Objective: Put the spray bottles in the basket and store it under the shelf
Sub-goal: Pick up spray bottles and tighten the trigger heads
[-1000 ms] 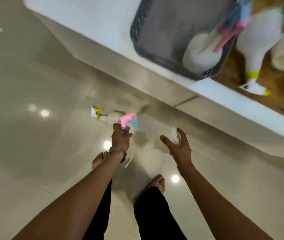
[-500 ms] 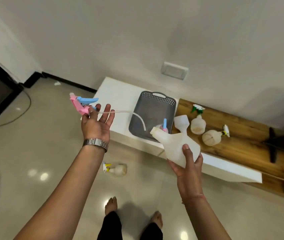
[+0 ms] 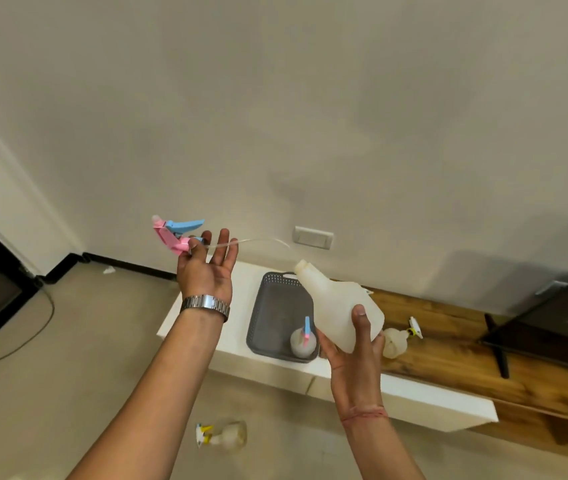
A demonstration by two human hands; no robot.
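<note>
So compared to a second ago, when both hands were down at the floor, the person is now upright with the pink-and-blue spray head pinched in the left hand, remaining fingers spread, its tube trailing toward 3 o'clock. The right hand has its fingers wrapped around the open-necked white bottle. Looks like it needs screwing back together before joining the one bottle in the gray basket on the white worktop; another bottle lies on the floor at 6 o'clock.
</note>
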